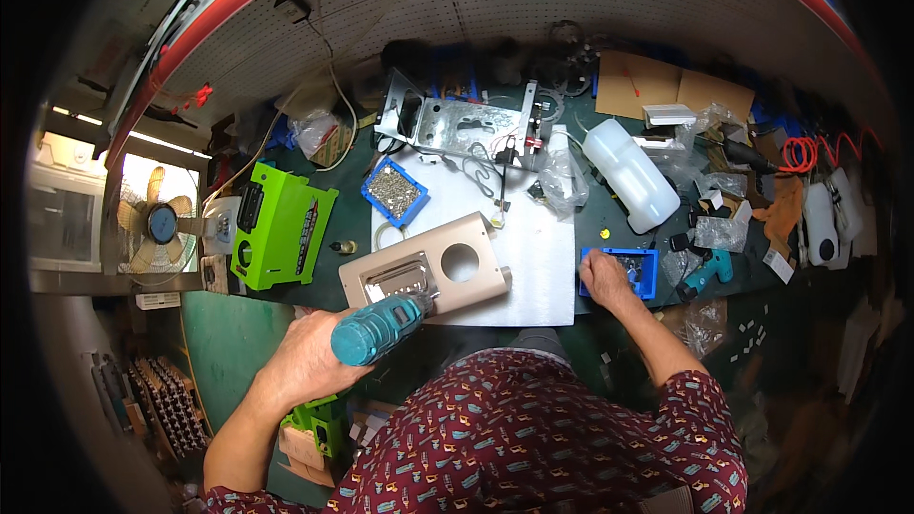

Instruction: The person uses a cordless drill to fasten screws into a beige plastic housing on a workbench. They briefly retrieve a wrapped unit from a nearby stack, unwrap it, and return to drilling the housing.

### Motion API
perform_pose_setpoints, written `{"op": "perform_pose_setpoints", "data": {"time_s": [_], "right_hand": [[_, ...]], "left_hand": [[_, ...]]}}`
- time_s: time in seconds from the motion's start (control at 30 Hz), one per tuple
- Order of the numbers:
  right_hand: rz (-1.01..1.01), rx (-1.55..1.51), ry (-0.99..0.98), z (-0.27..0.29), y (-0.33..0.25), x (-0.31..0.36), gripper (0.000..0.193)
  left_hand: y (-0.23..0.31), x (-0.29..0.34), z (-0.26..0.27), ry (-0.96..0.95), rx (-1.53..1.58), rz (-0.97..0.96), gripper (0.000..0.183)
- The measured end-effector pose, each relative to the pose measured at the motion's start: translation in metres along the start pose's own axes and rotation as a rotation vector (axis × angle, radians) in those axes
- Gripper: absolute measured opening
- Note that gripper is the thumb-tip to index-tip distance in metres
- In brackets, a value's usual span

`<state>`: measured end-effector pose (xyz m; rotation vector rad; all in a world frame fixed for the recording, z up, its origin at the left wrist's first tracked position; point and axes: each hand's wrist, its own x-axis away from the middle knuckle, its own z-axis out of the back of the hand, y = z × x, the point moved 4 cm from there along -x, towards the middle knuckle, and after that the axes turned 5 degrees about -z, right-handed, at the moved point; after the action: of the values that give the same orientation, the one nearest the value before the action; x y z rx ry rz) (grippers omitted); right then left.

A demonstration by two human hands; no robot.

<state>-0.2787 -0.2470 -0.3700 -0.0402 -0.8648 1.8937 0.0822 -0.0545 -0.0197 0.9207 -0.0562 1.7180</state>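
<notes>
The left hand (pixel 309 357) is curled in a closed grip, forearm bare and angled up from the lower left. The right hand (pixel 602 276) reaches forward, fingers bent downward, arm sleeved to the elbow.

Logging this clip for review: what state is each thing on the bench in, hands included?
left hand: gripping the teal electric screwdriver
teal electric screwdriver: held, tip on the beige panel
beige panel: lying flat on the white mat
right hand: reaching into the blue tray
blue tray: open, small parts inside
blue screw box: open, full
green housing: standing, untouched
white jug: lying on its side
</notes>
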Motion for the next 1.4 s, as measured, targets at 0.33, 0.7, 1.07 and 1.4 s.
{"op": "perform_pose_setpoints", "data": {"time_s": [0.33, 0.7, 1.07, 1.4], "right_hand": [[-0.008, -1.138, -1.075, -0.103, -0.183, -0.065, 0.017], [-0.073, -1.516, -1.627, -0.12, -0.224, -0.056, 0.04], [-0.127, -1.567, -1.654, -0.094, -0.235, -0.047, 0.05], [-0.117, -1.614, -1.688, -0.101, -0.238, -0.047, 0.051]], "left_hand": [[0.005, 0.003, -0.002, 0.008, 0.002, 0.043, 0.041], [-0.002, 0.005, -0.004, 0.014, 0.016, 0.048, 0.044], [-0.004, 0.006, -0.006, 0.01, 0.05, 0.09, 0.047], [-0.003, 0.006, -0.007, 0.026, 0.067, 0.079, 0.047]]}}
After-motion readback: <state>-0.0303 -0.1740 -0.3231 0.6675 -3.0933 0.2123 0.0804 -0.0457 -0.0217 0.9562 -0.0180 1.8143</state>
